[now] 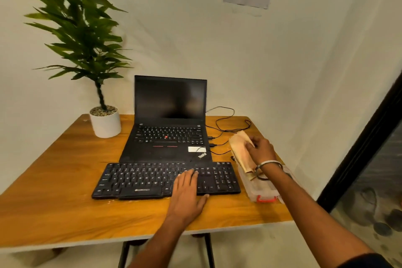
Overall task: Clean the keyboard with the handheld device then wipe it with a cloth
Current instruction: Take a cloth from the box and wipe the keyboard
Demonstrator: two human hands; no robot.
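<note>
The keyboard (166, 179) lies on the table (54, 202) near its front edge. The left hand (188, 191) rests flat on the keyboard's right half, fingers straight. Just right of the keyboard, the right hand (260, 150) grips a cloth (239, 150) above a clear box (261, 189). Behind the keyboard stands an open laptop (169, 119), with a potted plant (104, 119) further left.

Black keyboard (165, 179), beige cloth (239, 150), white plant pot (106, 124), orange wood-grain table (54, 191)
</note>
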